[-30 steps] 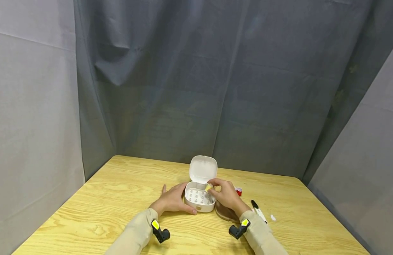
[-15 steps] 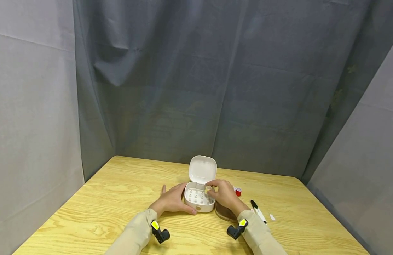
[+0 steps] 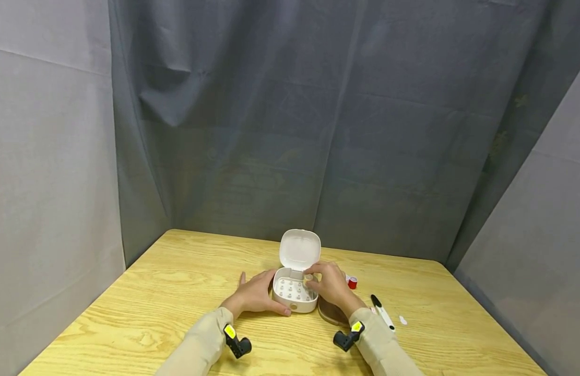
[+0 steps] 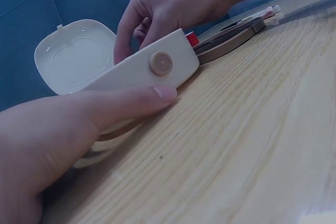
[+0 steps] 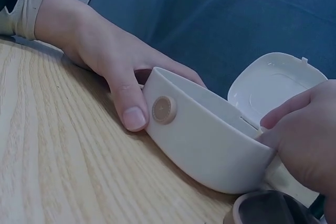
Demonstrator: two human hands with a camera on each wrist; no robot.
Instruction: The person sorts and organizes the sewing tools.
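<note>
**Open white case steadied at lower centre of frame; right fingers inside the tray**

The white case [image 3: 294,295] sits on the wooden table [image 3: 144,308] at lower centre of the head view, its lid [image 3: 299,249] standing upright behind the tray. The tray floor shows rows of small pale studs.

The left hand [image 3: 256,295] braces the left side of the case. In the right-wrist view, its thumb [image 5: 130,109] lies along the front wall just beside the round tan button [image 5: 164,109]; the other fingers curve round the far side, so the hand is grasping the case.

The right hand [image 3: 331,284] reaches over the right rear corner of the tray with fingertips bent together. Whether they pinch anything cannot be told; no view shows the fingertips clearly.

Just right of the case, a brown round dish [image 3: 329,313] lies partly under the right wrist. Further right are a red cap [image 3: 352,283], a black-tipped pen [image 3: 381,310] and a small white scrap [image 3: 403,320].

Risks, as judged:
- The upright lid stands close behind the right fingers; a knock could drop it onto them.
- The left thumb is near the button; stray pressure may disturb the catch.
- The right wrist overhangs the dish and could drag it on withdrawal.
</note>
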